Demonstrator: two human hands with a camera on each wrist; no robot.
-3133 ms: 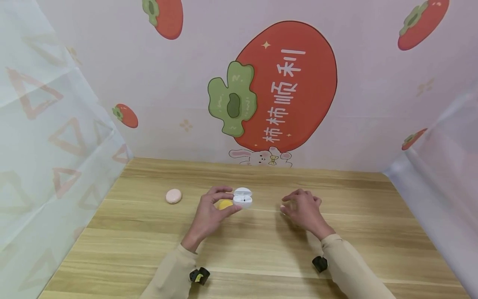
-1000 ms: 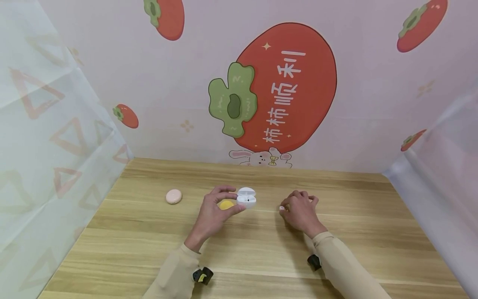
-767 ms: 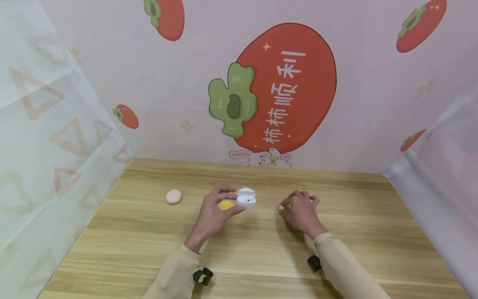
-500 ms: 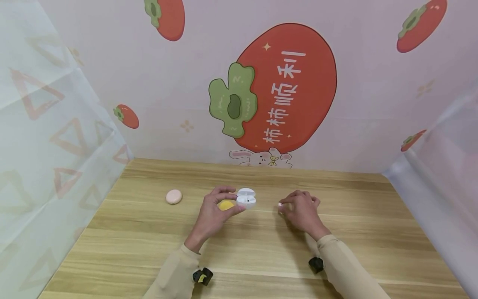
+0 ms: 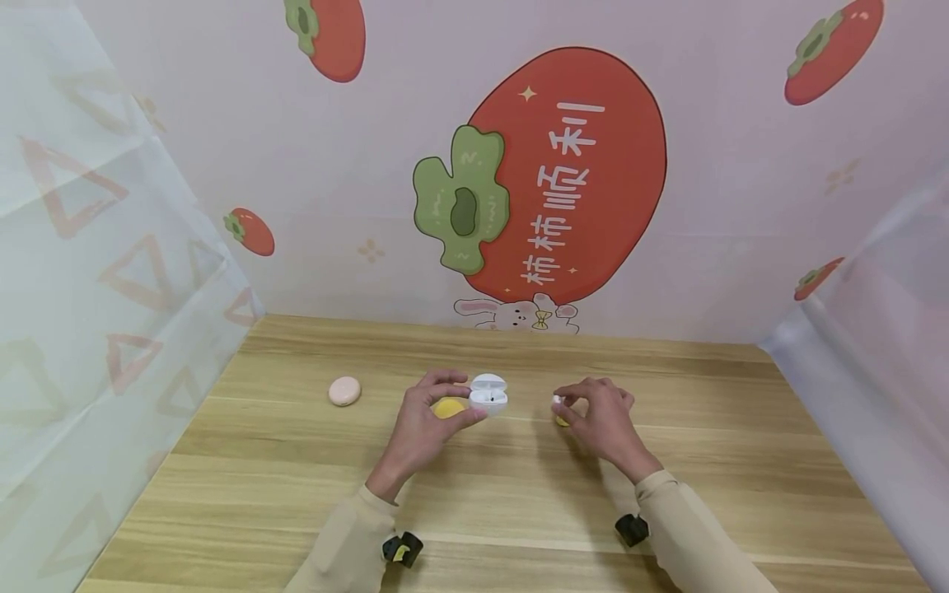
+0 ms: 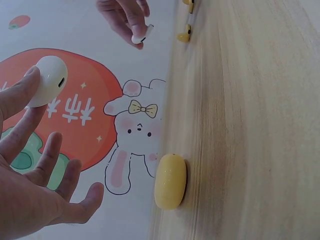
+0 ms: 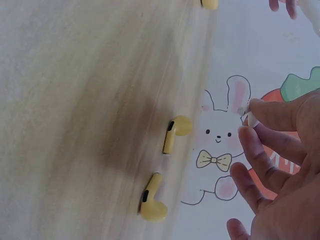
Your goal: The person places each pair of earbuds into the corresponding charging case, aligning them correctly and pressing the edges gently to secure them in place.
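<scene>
My left hand holds a white earbud case between thumb and fingers, above the table. Its lid stands up, and a small dark spot shows inside. To the right, thumb and index finger of my right hand pinch a white earbud, raised off the wood. Below that hand two yellow earbuds lie on the table, one farther up in the right wrist view and the other lower down. A yellow earbud case rests on the table, partly behind my left hand in the head view.
A round pink case lies on the wooden table left of my left hand. A printed backdrop with persimmons and a rabbit rises at the table's back edge, and pale sheets hang at the sides.
My left hand has shifted slightly right with the white case. My right hand, earlier low at the table, has come up with the white earbud, uncovering a bit of yellow beneath it.
</scene>
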